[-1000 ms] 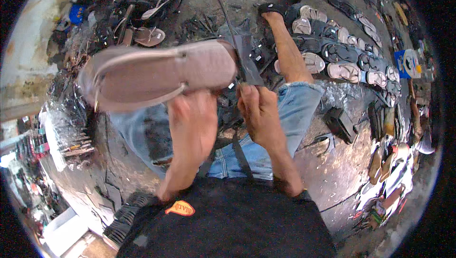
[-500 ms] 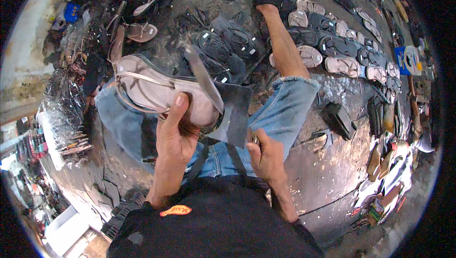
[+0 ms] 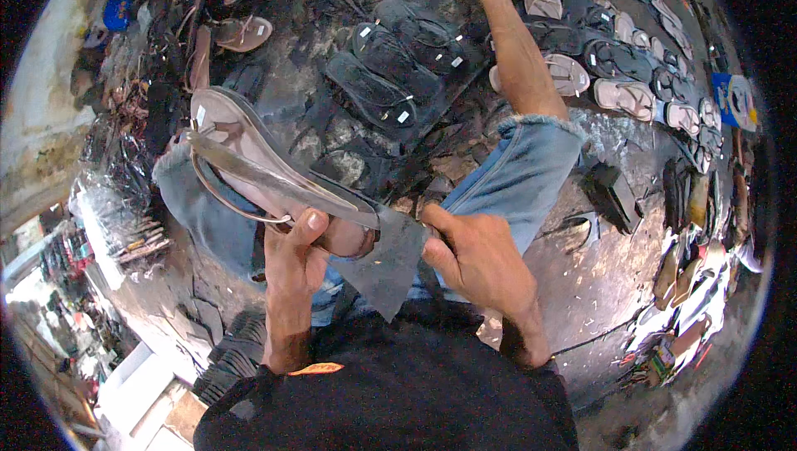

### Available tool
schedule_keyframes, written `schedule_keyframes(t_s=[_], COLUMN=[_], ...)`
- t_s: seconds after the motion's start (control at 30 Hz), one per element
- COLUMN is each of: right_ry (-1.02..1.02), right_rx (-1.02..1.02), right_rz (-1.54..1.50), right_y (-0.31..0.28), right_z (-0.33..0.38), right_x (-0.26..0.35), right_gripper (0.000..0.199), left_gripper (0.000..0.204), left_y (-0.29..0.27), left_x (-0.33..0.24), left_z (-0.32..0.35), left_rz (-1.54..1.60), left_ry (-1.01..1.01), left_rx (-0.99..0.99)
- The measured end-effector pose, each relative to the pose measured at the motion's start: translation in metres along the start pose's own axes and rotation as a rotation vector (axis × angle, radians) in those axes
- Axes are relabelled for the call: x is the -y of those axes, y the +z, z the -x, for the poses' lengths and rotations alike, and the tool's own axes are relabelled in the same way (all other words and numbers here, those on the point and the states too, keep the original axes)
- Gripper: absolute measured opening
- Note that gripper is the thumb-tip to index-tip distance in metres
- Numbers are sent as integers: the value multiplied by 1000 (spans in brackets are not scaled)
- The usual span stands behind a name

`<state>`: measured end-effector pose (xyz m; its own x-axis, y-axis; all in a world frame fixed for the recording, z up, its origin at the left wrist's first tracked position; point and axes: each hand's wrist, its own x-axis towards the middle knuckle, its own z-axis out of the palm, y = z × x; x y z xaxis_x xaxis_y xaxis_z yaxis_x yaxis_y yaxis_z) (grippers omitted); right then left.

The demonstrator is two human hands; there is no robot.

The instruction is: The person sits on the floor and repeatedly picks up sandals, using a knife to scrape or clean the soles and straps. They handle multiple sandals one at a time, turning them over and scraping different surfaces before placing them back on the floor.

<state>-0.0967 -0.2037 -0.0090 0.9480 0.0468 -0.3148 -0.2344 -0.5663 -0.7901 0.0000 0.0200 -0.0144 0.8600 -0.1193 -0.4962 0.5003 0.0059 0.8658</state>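
Note:
My left hand [image 3: 295, 256] grips the heel end of a beige thong sandal [image 3: 241, 131], thumb on top of the footbed. A small white label is stuck near its toe end, and its thin strap hangs loose at the side. A long grey-brown strip [image 3: 274, 175] lies slantwise across the footbed. Beside the heel hangs a thin, dark grey, ragged sheet [image 3: 383, 262] with a pointed lower corner. At the sheet's right edge my right hand [image 3: 477, 260] is closed on it, fingers bent and thumb pressed in. Whether the strip joins the sheet I cannot tell.
Dark sandals [image 3: 390, 61] lie on the floor ahead. Rows of beige and black sandals [image 3: 623, 98] spread at the far right, near a blue container [image 3: 735, 102]. A black block [image 3: 613, 196] lies right of my knee. Clear plastic wrapping [image 3: 104, 202] is piled at the left.
The strip has swung left and down across the footbed. My right hand has risen slightly to the right edge of the sheet. The sandal has tilted, showing its dark side edge.

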Motion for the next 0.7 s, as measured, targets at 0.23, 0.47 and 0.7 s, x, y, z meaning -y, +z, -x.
schedule_keyframes(t_s=[0.23, 0.47, 0.7], right_ry=[119, 63, 58], right_rx=[-136, -296, -110], right_rz=[-163, -259, -179], right_y=[64, 84, 57], right_z=[10, 22, 23], right_x=[16, 0, -14], right_gripper=[31, 28, 32], left_gripper=[41, 44, 45], left_y=[13, 41, 23], left_x=[-16, -29, 1], left_z=[4, -13, -1], left_rz=[269, -37, -78], left_ry=[-12, 80, 146], left_rx=[-13, -405, -389])
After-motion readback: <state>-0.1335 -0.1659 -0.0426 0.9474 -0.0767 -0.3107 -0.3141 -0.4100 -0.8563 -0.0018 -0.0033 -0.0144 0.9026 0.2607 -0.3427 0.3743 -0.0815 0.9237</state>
